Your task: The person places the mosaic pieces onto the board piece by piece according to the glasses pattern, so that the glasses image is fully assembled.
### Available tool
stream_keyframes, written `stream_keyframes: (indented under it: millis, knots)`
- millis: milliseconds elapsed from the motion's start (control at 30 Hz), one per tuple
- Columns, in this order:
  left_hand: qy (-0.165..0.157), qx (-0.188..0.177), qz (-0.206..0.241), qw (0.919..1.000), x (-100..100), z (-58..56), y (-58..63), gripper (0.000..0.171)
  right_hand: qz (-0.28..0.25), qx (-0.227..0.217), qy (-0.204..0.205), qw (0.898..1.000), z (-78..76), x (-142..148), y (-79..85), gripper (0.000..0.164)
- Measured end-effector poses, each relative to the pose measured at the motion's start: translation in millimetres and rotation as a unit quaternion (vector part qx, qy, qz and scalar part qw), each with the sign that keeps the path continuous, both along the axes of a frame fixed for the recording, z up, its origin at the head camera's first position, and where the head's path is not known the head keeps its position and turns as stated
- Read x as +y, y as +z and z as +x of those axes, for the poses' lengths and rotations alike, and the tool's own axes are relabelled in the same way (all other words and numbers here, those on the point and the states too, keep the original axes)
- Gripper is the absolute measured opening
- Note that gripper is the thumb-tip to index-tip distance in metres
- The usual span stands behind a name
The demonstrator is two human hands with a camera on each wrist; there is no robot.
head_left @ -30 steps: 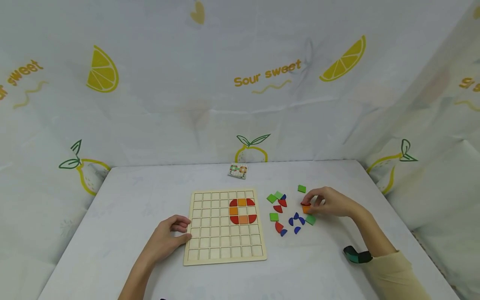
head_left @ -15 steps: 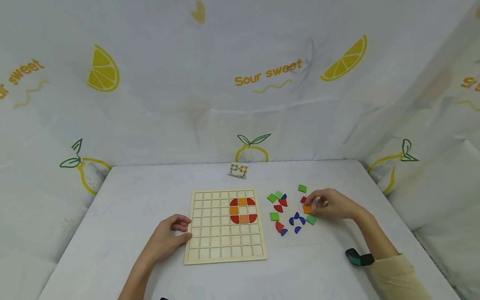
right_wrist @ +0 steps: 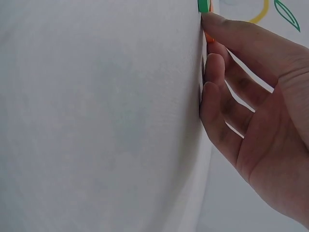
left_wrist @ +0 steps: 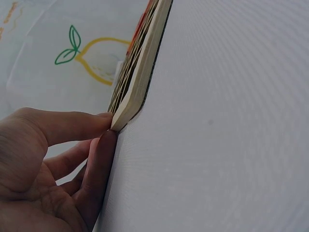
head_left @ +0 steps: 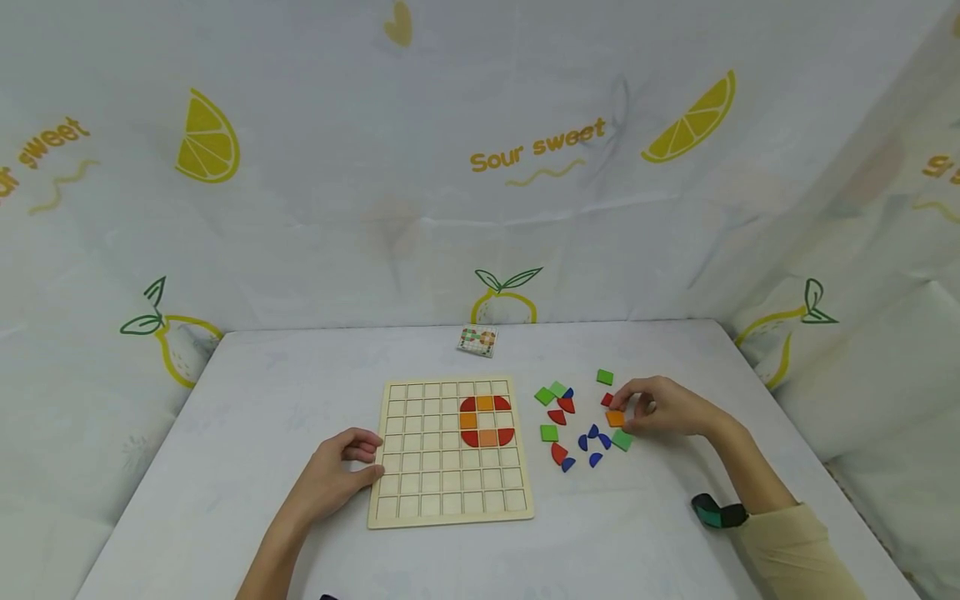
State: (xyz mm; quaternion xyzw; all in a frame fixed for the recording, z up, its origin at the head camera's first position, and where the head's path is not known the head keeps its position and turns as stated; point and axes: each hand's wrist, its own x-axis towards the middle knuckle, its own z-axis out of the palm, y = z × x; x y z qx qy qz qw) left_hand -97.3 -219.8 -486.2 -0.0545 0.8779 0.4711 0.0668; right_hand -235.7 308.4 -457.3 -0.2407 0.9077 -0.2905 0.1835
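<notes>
1 red piece (head_left: 607,400) has moved off the orange square (head_left: 615,419), so this square seems free for handling. The right hand (head_left: 662,407) pinches it at the counter (head_left: 622,525); the left hand (head_left: 336,473), loosely bent, touches the board's (head_left: 450,463) left edge.

The card (head_left: 477,341) at the board's (head_left: 441,482) twelve o'clock is too small to read. In the right wrist view, fingers (right_wrist: 236,38) mostly hide the orange tile (right_wrist: 209,37); the frame crops the green tile (right_wrist: 203,5) at one o'clock.
</notes>
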Motion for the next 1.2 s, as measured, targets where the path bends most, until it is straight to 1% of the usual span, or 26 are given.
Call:
stream_keyframes:
  millis: [233,400,533,767,867,967,1100,1200]
  knots:
    - [0.000,0.000,0.000,1.0000,1,-0.2,0.3,0.040,-0.001,0.001,0.010,1.000,0.9,-2,3.2,0.025]
    - [0.003,-0.004,-0.001,1.0000,1,0.2,1.0,0.039,-0.014,0.014,0.017,1.000,1.0,-6,5.3,0.025]
    - [0.002,-0.001,-0.001,1.0000,2,0.4,1.3,0.039,-0.029,0.029,0.030,0.999,2.6,-14,8.7,0.024]
    - [0.008,-0.008,-0.001,0.9999,2,0.2,1.9,0.038,-0.044,0.036,0.037,0.998,7.9,-41,14.8,0.023]
    - [0.008,-0.008,-0.001,0.9999,1,0.0,1.6,0.037,-0.046,0.038,0.038,0.997,8.0,-55,14.6,0.024]
    - [0.006,-0.006,0.000,1.0000,1,0.4,1.8,0.038,-0.051,0.041,0.051,0.997,6.7,-68,13.9,0.025]
    - [0.000,-0.002,0.002,1.0000,1,0.9,1.5,0.041,-0.065,0.044,0.088,0.993,5.1,-86,13.8,0.024]
    - [0.002,-0.005,0.003,1.0000,1,0.4,1.1,0.040,-0.073,0.045,0.105,0.991,4.3,-99,14.8,0.024]
